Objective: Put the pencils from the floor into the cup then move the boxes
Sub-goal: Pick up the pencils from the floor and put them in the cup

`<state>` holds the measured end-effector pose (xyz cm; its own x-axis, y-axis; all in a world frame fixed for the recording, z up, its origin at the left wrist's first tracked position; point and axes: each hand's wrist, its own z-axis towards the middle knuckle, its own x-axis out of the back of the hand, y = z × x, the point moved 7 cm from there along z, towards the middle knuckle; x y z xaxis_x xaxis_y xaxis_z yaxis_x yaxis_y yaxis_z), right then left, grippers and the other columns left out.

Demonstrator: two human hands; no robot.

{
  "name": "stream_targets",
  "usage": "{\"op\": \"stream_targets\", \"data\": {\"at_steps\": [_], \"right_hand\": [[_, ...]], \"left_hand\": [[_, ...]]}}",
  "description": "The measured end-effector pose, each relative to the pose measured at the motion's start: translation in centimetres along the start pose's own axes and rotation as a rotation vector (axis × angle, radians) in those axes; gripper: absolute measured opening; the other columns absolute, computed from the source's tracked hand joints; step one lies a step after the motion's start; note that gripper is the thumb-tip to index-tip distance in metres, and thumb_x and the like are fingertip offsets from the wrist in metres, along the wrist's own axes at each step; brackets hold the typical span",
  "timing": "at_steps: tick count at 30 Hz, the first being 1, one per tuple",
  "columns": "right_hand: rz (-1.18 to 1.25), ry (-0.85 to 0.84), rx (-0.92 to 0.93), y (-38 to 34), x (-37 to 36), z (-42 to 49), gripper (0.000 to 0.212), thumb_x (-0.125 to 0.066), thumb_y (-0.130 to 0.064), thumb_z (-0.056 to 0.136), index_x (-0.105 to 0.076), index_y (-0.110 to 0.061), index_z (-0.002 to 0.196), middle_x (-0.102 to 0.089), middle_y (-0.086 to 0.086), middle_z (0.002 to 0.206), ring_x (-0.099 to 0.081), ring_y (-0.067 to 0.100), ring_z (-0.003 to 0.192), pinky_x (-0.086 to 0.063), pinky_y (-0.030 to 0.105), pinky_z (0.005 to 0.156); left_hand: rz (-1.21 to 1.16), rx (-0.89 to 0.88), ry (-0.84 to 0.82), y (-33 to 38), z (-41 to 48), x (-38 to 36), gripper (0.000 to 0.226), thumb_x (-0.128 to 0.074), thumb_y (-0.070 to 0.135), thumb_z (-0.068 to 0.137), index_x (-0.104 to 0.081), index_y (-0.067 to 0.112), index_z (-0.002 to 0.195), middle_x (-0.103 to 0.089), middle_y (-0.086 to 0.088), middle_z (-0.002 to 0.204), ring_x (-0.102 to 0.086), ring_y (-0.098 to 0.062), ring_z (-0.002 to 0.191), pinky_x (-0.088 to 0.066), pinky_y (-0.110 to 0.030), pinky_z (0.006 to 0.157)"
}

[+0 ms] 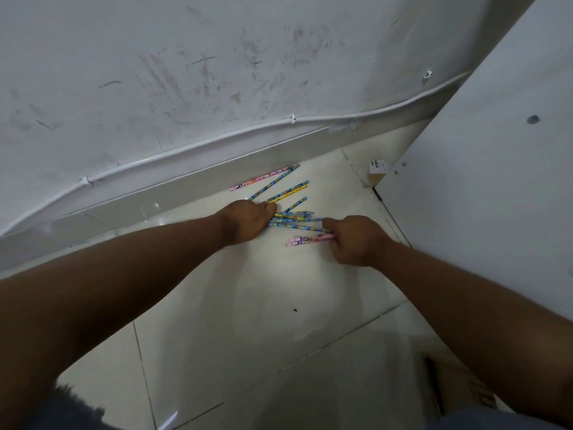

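Right hand (356, 240) closing on pink pencils (305, 240) | left hand (251, 218) curling over blue pencils (294, 219) | we are sweeping 12 o'clock strays in first.

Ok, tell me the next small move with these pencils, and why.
Probably sweep the left hand toward the right hand, bunching the blue pencils between them; the pink pencil by the wall still lies apart, and no cup is visible.

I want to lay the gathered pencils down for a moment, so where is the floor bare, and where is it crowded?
Bare tile lies between the two forearms, nearer the person than the left hand and right hand. It is crowded between the hands, where the pencils overlap, and toward the wall, where a pink pencil lies by the skirting. A cardboard box fills the far right corner.
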<state>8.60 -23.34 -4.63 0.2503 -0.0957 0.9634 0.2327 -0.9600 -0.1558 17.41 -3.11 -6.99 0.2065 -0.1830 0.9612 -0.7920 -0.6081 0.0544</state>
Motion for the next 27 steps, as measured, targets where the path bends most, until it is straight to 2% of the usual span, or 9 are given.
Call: {"op": "stream_targets", "data": {"at_steps": [2,5,8,11,14,16,21,23,27], "right_hand": [[0.101,0.016,-0.069,0.5,0.8,-0.2,0.005,-0.056,-0.028,0.084,-0.054,-0.025,0.088,-0.067,0.006,0.074,-0.064,0.036,0.071,-0.047,0.034,0.058],[0.241,0.012,-0.108,0.5,1.1,-0.5,0.011,-0.061,-0.026,0.081,-0.053,-0.019,0.078,-0.059,0.003,0.064,-0.059,0.033,0.065,-0.047,0.037,0.057],[0.353,0.026,-0.12,0.7,1.5,-0.4,0.022,-0.06,-0.035,0.076,-0.054,-0.015,0.07,-0.053,0.001,0.059,-0.052,0.026,0.061,-0.038,0.034,0.056],[0.416,0.041,-0.219,1.9,1.8,-0.3,0.031,-0.064,-0.034,0.085,-0.057,-0.009,0.068,-0.058,0.006,0.06,-0.055,0.026,0.061,-0.039,0.034,0.057],[0.464,0.02,-0.294,3.3,2.5,-0.7,0.041,-0.065,-0.035,0.093,-0.051,-0.01,0.064,-0.053,0.006,0.054,-0.051,0.017,0.053,-0.037,0.033,0.054],[0.503,0.013,-0.336,3.4,4.4,-1.4,0.049,-0.064,-0.038,0.097,-0.046,-0.015,0.058,-0.046,0.001,0.049,-0.045,0.009,0.047,-0.035,0.03,0.052],[0.676,0.0,-0.437,-0.2,11.8,-4.7,0.056,-0.061,-0.036,0.103,-0.036,-0.017,0.056,-0.039,-0.004,0.051,-0.038,0.016,0.05,-0.03,0.034,0.054],[0.703,-0.019,-0.452,-2.9,15.8,-5.8,0.056,-0.06,-0.035,0.104,-0.036,-0.017,0.057,-0.039,-0.002,0.052,-0.039,0.016,0.05,-0.03,0.034,0.053],[0.898,-0.068,-0.537,-7.4,23.8,-8.2,0.049,-0.057,-0.032,0.105,-0.04,-0.018,0.062,-0.042,0.008,0.058,-0.039,0.023,0.052,-0.035,0.033,0.057]], "left_hand": [[-0.073,0.031,0.016,-0.5,0.1,0.4,0.031,-0.039,0.036,0.105,-0.039,0.014,0.126,-0.064,-0.015,0.109,-0.065,-0.039,0.087,-0.041,-0.036,0.066],[-0.167,0.087,0.052,-1.2,0.1,1.2,0.028,-0.04,0.043,0.106,-0.04,0.016,0.115,-0.066,-0.014,0.096,-0.065,-0.037,0.081,-0.039,-0.034,0.063],[-0.267,0.115,0.081,-1.9,0.0,1.9,0.026,-0.041,0.041,0.108,-0.044,0.015,0.111,-0.067,-0.015,0.09,-0.065,-0.037,0.079,-0.038,-0.035,0.062],[-0.295,0.131,0.143,-2.2,-0.4,3.3,0.034,-0.04,0.041,0.109,-0.049,0.009,0.115,-0.067,-0.019,0.093,-0.064,-0.039,0.082,-0.044,-0.039,0.066],[-0.354,0.191,0.176,-2.6,-1.7,5.1,0.04,-0.04,0.04,0.109,-0.048,0.006,0.129,-0.066,-0.023,0.102,-0.064,-0.042,0.09,-0.048,-0.042,0.073],[-0.413,0.195,0.174,-2.5,-3.3,7.3,0.037,-0.038,0.04,0.109,-0.048,0.008,0.123,-0.065,-0.021,0.094,-0.062,-0.041,0.085,-0.044,-0.041,0.069],[-0.579,0.246,0.183,-0.8,-8.5,15.8,0.02,-0.04,0.041,0.109,-0.041,0.022,0.1,-0.057,-0.007,0.075,-0.061,-0.039,0.079,-0.031,-0.034,0.064],[-0.669,0.272,0.193,0.9,-10.7,19.3,0.017,-0.041,0.039,0.11,-0.042,0.025,0.102,-0.055,0.001,0.077,-0.062,-0.038,0.081,-0.031,-0.032,0.065],[-0.842,0.406,0.29,3.0,-15.5,27.4,0.029,-0.039,0.043,0.109,-0.053,0.017,0.107,-0.058,0.004,0.076,-0.06,-0.028,0.076,-0.037,-0.034,0.066]]}}
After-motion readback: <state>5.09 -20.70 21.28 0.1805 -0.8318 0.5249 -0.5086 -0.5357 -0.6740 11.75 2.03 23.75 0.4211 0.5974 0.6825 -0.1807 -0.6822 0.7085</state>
